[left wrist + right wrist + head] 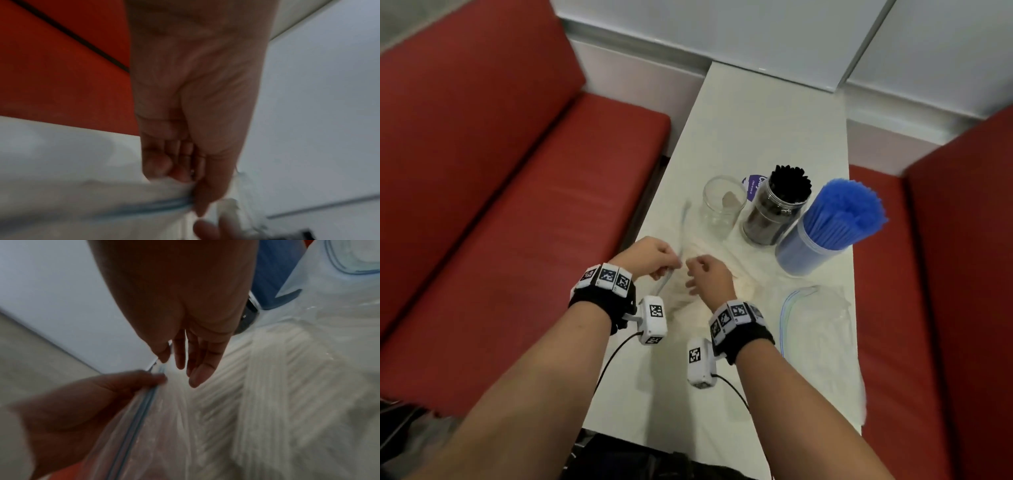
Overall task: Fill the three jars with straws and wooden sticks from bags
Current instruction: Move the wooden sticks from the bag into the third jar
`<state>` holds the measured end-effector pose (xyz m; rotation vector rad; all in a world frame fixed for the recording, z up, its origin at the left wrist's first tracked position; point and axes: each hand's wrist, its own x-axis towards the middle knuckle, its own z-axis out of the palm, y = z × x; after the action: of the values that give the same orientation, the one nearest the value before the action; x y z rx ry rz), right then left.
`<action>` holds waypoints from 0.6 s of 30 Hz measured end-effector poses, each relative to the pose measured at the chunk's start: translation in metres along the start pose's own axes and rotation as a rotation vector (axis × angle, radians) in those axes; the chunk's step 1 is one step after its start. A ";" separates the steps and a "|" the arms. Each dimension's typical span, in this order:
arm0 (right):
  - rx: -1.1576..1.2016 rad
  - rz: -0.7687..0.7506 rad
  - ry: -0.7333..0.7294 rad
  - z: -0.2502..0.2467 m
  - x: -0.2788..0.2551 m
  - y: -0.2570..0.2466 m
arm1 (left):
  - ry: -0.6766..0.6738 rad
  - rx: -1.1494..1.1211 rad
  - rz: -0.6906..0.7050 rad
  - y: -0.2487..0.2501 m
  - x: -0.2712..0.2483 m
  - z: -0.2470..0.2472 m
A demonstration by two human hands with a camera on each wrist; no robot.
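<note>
Left hand [654, 255] pinches clear bag [205, 426] — pale sticks [267, 386] inside.

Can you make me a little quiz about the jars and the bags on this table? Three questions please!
1. True or false: the jar nearest the red bench on the left is packed with blue straws.
2. Which hand pinches the zip edge of the bag of wooden sticks? A) left hand B) right hand C) neither
3. Fill the gap: the jar between the other two holds ____ straws.

Key
1. False. That jar looks nearly empty; the blue straws stand in the jar on the other side.
2. A. The right hand hovers with its fingers out, holding nothing.
3. black
</note>
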<state>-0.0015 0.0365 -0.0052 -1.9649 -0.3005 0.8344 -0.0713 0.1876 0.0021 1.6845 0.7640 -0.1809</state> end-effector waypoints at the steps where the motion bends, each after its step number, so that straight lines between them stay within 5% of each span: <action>1: 0.073 -0.018 0.007 -0.006 0.002 -0.012 | -0.020 -0.043 0.078 0.016 -0.004 0.002; 8: 0.159 -0.140 0.071 -0.072 -0.006 -0.067 | -0.192 0.116 0.294 0.098 -0.017 0.022; 13: 0.333 -0.071 0.077 -0.098 -0.029 -0.066 | -0.325 0.044 0.284 0.112 -0.019 0.040; 18: 0.419 -0.054 0.096 -0.107 -0.045 -0.063 | -0.286 -0.032 0.263 0.109 -0.030 0.049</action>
<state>0.0447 -0.0263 0.1013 -1.5913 -0.1088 0.7003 -0.0182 0.1233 0.0929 1.6655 0.3278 -0.2177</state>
